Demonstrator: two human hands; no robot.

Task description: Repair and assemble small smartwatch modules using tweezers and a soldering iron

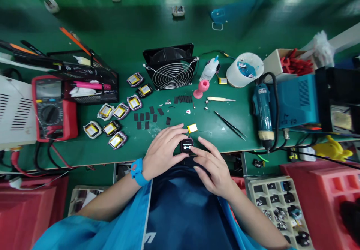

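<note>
At the bench's front edge, a small dark smartwatch [186, 145] lies between my hands with its screen lit. My left hand [165, 147] grips it from the left, thumb below and fingers above. The index fingertip of my right hand [212, 163] rests on the screen; its other fingers are spread and hold nothing. A yellow battery [192, 128] sits just beyond the watch, with a wire running towards it. Black pads [147, 116] lie scattered ahead of my left hand. Tweezers [230, 125] and a wooden-handled tool [221, 99] are ahead of my right hand.
Several opened watch bodies [120, 111] stand at left near a red multimeter [53, 107]. A fan [173, 74], a bottle [209, 70], a pink stand [201, 89] and a white tub [233, 74] line the back. An electric screwdriver [263, 111] lies at right.
</note>
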